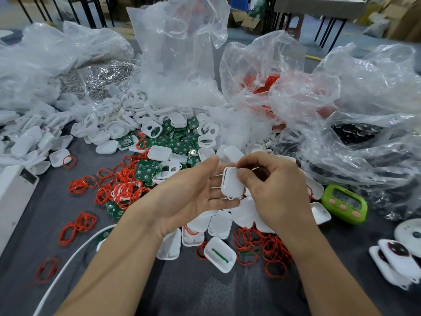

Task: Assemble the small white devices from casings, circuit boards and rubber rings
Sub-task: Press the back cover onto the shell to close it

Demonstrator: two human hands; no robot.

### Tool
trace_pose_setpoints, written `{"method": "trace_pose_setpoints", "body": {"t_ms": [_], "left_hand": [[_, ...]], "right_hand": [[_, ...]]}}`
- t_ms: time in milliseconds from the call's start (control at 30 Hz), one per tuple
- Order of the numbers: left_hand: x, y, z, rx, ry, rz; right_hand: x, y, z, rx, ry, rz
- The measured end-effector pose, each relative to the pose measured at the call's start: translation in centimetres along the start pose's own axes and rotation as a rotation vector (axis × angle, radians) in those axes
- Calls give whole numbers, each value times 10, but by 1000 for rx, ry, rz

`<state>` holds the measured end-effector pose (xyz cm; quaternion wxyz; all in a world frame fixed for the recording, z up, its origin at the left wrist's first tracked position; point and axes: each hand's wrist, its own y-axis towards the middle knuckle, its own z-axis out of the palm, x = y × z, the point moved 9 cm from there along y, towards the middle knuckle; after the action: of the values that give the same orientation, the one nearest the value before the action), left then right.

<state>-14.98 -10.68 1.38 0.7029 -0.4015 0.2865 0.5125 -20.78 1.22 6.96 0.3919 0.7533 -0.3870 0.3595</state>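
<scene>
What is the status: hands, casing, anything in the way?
Left hand flat under white casing. Right hand pinching it. Red rings and spare shells heaped below, none between hands.

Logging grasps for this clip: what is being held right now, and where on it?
A white casing. The right hand pinches its upper right edge, thumb on its face; the left hand supports it on straight fingers.
</scene>
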Motion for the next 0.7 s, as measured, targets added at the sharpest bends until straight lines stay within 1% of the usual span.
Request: {"method": "trace_pose_setpoints", "body": {"t_ms": [300, 433, 600, 667, 700], "left_hand": [[0, -2, -3, 17, 34, 40], [-3, -3, -5, -13, 117, 70], [-4, -1, -9, -68, 145, 78], [-5, 0, -10, -79, 154, 86], [-6, -1, -12, -94, 154, 95]], "right_hand": [[2, -4, 1, -60, -68, -24], [5, -7, 3, -101, -105, -41], [17, -13, 5, -181, -164, -117], [16, -13, 6, -183, -138, -110], [12, -11, 5, -173, -85, -72]]}}
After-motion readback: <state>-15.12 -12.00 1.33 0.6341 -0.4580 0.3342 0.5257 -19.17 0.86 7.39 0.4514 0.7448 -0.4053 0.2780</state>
